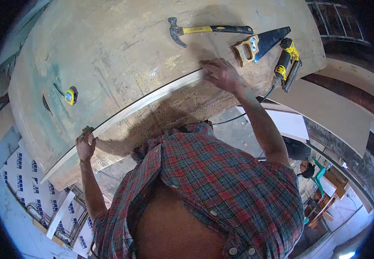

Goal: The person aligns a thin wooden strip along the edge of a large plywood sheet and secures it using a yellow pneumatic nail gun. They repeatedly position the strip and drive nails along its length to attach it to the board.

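Observation:
A long, narrow, pale wooden strip point(146, 101) lies slantwise along the near part of the worktable point(122, 56). My left hand point(86, 146) is closed over the strip toward its left end, thumb on the near side and fingers on the far side. At the strip's right end, my right hand point(225, 77) grips it with fingers reaching over the far edge. Beyond my right hand lie a claw hammer point(210, 29) with a yellow and black handle and a handsaw point(271, 42) with a wooden grip.
A yellow and black nail gun point(287, 64) rests at the table's right, its hose point(268, 94) dropping over the near edge. Farther left are a yellow tape measure point(70, 96) and a small dark toothed strip point(46, 103). Large boards point(338, 103) lean beside the right side.

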A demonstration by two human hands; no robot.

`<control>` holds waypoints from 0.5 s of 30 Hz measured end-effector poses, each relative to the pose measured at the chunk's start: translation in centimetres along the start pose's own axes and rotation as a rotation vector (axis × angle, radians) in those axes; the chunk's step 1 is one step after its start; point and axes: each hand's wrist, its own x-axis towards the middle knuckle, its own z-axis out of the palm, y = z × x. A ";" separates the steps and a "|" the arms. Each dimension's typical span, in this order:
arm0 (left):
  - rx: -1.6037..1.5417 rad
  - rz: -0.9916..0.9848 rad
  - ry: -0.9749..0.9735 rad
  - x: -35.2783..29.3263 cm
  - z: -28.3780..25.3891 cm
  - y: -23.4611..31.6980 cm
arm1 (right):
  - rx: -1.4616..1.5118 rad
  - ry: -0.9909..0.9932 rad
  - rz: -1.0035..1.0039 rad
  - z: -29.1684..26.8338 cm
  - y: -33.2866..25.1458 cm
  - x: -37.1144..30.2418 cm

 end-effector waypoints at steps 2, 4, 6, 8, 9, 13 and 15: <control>0.002 0.026 0.029 -0.6 0.9 -0.9 | 0.103 0.068 0.073 -0.4 -0.3 -0.2; -0.031 0.001 0.055 -0.4 -0.1 0.5 | 0.167 0.201 0.174 -0.7 0.0 -0.8; -0.036 0.015 0.089 -0.2 -0.5 1.2 | 0.289 0.211 0.278 -1.0 1.0 -1.4; -0.015 0.071 0.131 -0.1 -0.3 1.2 | 0.348 0.217 0.331 -0.7 1.5 -1.7; -0.021 0.085 0.096 0.3 -0.6 1.7 | 0.341 0.219 0.339 -0.3 1.4 -1.8; 0.003 0.131 0.024 1.4 -0.6 3.1 | 0.249 0.151 0.420 1.2 0.9 -2.0; -0.030 0.175 0.071 1.5 -0.4 3.8 | 0.213 0.179 0.436 1.8 0.7 -2.3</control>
